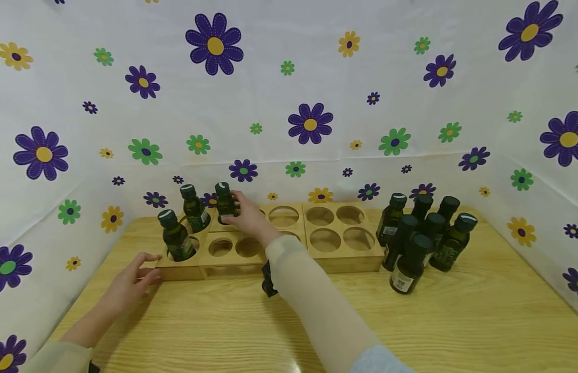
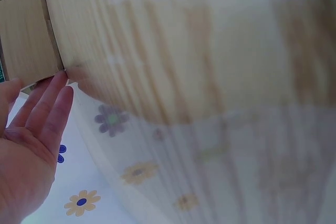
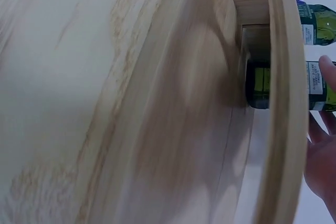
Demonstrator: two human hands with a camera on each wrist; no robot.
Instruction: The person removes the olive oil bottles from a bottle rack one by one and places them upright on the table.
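My right hand (image 1: 248,213) grips a small dark green glass bottle (image 1: 225,201) with a black cap, upright at a back-row hole in the rack's second section. In the right wrist view, that bottle's base (image 3: 258,85) shows below the top board, inside the rack. My left hand (image 1: 130,280) touches the left front corner of the wooden rack (image 1: 293,262); its fingers (image 2: 50,103) are nearly straight against the end in the left wrist view. Two like bottles stand in the leftmost section, one in front (image 1: 177,239) and one behind (image 1: 194,210).
Several more dark green bottles (image 1: 407,267) stand grouped on the wooden table (image 1: 410,331), just right of the rack. Round holes (image 1: 325,240) show in the rack's other sections. A flower-patterned white cloth (image 1: 270,93) hangs behind and along both sides.
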